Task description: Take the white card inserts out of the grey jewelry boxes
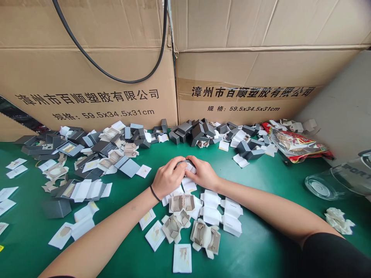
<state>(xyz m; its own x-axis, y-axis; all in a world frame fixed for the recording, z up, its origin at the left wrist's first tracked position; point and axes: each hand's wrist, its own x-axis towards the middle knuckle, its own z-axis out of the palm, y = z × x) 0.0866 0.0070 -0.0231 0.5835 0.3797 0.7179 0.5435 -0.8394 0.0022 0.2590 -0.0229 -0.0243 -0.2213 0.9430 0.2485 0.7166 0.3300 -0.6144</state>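
Both my hands meet over the middle of the green table, closed around a small dark grey box that shows a lighter face between the thumbs. My left hand, with a black band at the wrist, covers its left side. From the right, my right hand grips it, thumb against the near edge. Fingers hide most of the box. Just below the hands lie folded white card pieces, torn cardboard inserts and flat white squares with torn patches.
Opened grey boxes and card scraps heap up at left, with more grey boxes along the back. Large cartons wall off the rear. A red snack bag, a clear jar and crumpled tissue are at right.
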